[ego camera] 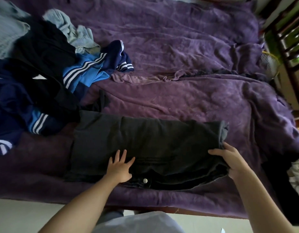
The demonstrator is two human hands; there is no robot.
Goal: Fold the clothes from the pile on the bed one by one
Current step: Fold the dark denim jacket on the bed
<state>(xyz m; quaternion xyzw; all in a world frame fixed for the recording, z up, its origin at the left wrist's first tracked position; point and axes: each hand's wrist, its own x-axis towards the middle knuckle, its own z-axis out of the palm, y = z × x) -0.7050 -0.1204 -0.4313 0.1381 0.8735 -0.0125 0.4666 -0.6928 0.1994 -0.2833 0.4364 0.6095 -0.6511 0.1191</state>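
On the left side of the bed (187, 201) lies the pile (36, 73), a loose heap of black, navy and blue striped clothes with something pale grey behind; it is kept to one side, I think, so that the near edge is free as a working place. There, just beside the pile and across the purple blanket (195, 64), the dark trousers (145, 143) lie flat, already doubled on themselves, with the waist and its metal button (145, 180) towards the person. The left hand (120, 167) rests on them with the fingers spread and straight, holding nothing; it seems to pin the cloth so that it does not slide. Further right, the right hand (229, 162) grips the thick folded end of the trousers, thumb on top and the fingers curled under the layers, probably to carry this end over for the next fold. At the far right a wooden chair (288, 39) stands apart from the work.
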